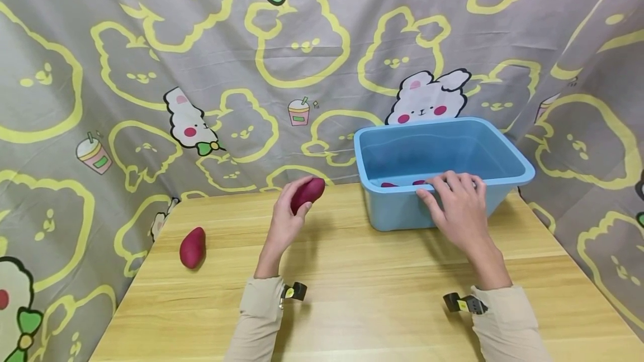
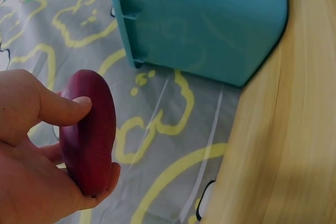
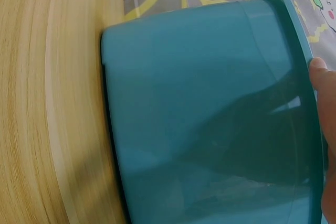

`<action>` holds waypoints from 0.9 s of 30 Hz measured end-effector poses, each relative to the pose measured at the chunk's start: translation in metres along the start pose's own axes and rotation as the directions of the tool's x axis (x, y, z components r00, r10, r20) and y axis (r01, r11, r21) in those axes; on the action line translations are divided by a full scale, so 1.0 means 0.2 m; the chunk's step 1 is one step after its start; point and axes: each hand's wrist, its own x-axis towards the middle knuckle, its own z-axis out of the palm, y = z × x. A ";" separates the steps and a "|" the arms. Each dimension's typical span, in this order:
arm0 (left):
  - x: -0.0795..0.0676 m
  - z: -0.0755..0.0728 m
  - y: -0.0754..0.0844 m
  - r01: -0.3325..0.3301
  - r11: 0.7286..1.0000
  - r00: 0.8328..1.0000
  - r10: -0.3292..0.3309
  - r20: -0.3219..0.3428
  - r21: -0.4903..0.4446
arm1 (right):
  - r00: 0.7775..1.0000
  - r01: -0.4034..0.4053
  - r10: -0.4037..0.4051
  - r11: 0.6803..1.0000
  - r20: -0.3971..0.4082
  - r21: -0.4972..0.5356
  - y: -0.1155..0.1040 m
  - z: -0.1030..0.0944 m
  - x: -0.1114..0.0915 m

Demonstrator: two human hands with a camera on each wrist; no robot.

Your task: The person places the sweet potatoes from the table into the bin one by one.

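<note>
My left hand (image 1: 284, 227) holds a dark red sweet potato (image 1: 308, 193) above the table, left of the blue plastic bin (image 1: 399, 209). In the left wrist view the thumb lies across the near side of this sweet potato (image 2: 90, 140), with fingers behind and under it. My right hand (image 1: 460, 211) grips the bin's front rim, fingers over the edge and thumb on the near side; the right wrist view shows the thumb at the rim. Parts of dark red pieces (image 1: 419, 182) show inside the bin, mostly hidden by its front wall. Another sweet potato (image 1: 192, 248) lies on the table at the left.
The bin stands at the back right of the light wooden table (image 1: 362, 295). A grey curtain (image 1: 312, 32) with yellow cartoon outlines hangs right behind the table and along both sides.
</note>
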 end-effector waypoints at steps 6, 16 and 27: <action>0.01 0.01 0.02 -0.013 1.000 1.000 0.013 -0.002 -0.001 | 1.000 0.002 -0.002 1.000 -0.008 -0.002 0.00 0.00 0.00; 0.02 0.02 0.05 -0.036 0.999 0.999 0.036 -0.009 -0.010 | 1.000 -0.003 0.003 1.000 -0.008 -0.004 0.00 0.01 -0.01; 0.02 0.06 0.08 -0.062 0.998 0.998 0.062 -0.014 -0.009 | 1.000 0.001 -0.002 1.000 -0.009 -0.003 0.00 0.02 -0.01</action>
